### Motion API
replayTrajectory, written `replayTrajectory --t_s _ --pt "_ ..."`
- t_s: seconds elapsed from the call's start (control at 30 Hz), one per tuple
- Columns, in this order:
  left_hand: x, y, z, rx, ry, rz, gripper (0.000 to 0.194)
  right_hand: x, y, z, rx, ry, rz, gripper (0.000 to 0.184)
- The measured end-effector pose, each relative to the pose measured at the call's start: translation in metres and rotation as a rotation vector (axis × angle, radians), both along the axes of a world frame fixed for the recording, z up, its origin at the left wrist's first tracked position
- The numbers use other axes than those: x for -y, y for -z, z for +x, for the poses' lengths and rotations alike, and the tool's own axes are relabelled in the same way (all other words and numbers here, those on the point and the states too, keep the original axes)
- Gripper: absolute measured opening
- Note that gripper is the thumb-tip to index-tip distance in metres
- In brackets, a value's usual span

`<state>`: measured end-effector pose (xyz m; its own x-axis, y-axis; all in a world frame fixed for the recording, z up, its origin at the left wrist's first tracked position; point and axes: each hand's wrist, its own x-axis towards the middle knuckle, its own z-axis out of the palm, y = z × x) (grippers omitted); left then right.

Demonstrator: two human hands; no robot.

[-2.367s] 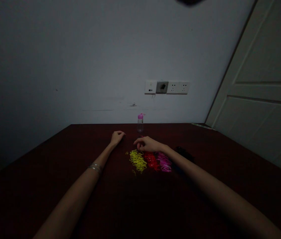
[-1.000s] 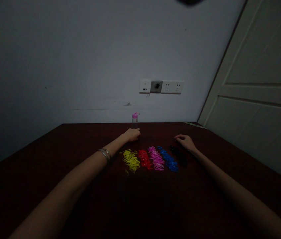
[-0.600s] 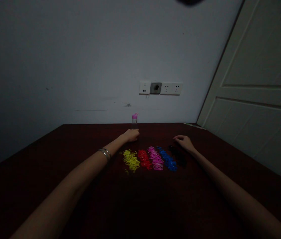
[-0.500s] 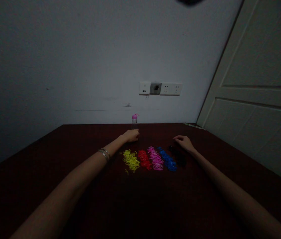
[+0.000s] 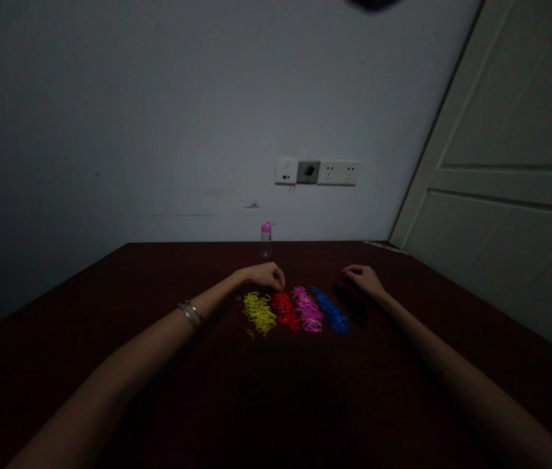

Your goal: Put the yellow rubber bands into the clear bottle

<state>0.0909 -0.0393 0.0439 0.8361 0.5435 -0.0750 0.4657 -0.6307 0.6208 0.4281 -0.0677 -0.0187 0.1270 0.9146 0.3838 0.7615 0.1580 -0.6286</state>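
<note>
My left hand (image 5: 269,276) curls at the far end of the red pile (image 5: 286,312), near the yellow pile (image 5: 259,314); I can't tell whether it grips anything. My right hand (image 5: 362,278) lies loosely bent on the table (image 5: 168,270) beside the black pile (image 5: 353,306), and I can't tell if it holds something.

Dim overall: the wall (image 5: 198,104) is palest around centre, darkening toward the left edge. The tabletop (image 5: 286,397) sinks almost to black at bottom centre; the black elastic bands (image 5: 352,306) barely show. A blurred dark shape (image 5: 372,4) intrudes at top.
</note>
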Motion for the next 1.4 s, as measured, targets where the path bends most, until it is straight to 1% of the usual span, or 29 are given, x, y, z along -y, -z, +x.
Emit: replayTrajectory --t_s 0.1,0.23,0.37,0.43,0.47,0.53,0.63,0.7,0.77,0.87,0.93,1.03,1.1,1.23,1.4 --pt "-0.009 0.006 -0.007 0.100 -0.139 0.000 0.020 0.001 0.000 0.000 -0.009 -0.015 0.004 0.025" --pt "-0.026 0.017 -0.028 0.327 -0.429 0.065 0.021 0.002 -0.001 -0.001 -0.017 -0.015 0.010 0.024" --pt "-0.038 0.035 -0.053 0.485 -0.763 0.168 0.026 0.000 0.000 0.000 -0.021 -0.017 0.011 0.024" --pt "-0.042 0.043 -0.060 0.554 -0.872 0.180 0.027 -0.002 0.001 0.001 -0.027 -0.018 0.002 0.024" --pt "-0.043 0.046 -0.062 0.588 -0.905 0.176 0.027 -0.004 0.002 0.003 -0.037 -0.019 -0.005 0.024" --pt "-0.044 0.050 -0.064 0.633 -0.930 0.166 0.028 -0.007 0.002 0.005 -0.087 -0.041 -0.031 0.024" --pt "-0.045 0.052 -0.063 0.648 -0.923 0.164 0.028 -0.009 0.000 0.003 -0.243 -0.087 -0.090 0.027" --pt "-0.046 0.053 -0.063 0.653 -0.919 0.160 0.026 -0.011 -0.004 -0.004 -0.329 -0.099 -0.101 0.029" --pt "-0.047 0.054 -0.064 0.656 -0.924 0.158 0.024 -0.014 -0.010 -0.020 -0.329 -0.110 -0.074 0.028" --pt "-0.047 0.055 -0.066 0.640 -0.945 0.171 0.020 -0.019 -0.020 -0.059 -0.227 -0.193 -0.030 0.026" --pt "-0.046 0.055 -0.067 0.629 -0.945 0.185 0.020 -0.023 -0.025 -0.091 -0.169 -0.312 -0.022 0.027" --pt "-0.044 0.055 -0.067 0.630 -0.937 0.193 0.021 -0.031 -0.029 -0.134 -0.061 -0.420 -0.033 0.029" --pt "-0.042 0.055 -0.067 0.632 -0.942 0.192 0.021 -0.037 -0.030 -0.157 0.070 -0.459 -0.014 0.029" --pt "-0.042 0.055 -0.066 0.636 -0.948 0.184 0.021 -0.050 -0.029 -0.186 0.285 -0.445 -0.038 0.031" --pt "-0.043 0.055 -0.066 0.625 -0.957 0.156 0.021 -0.059 -0.029 -0.208 0.477 -0.372 -0.070 0.030"
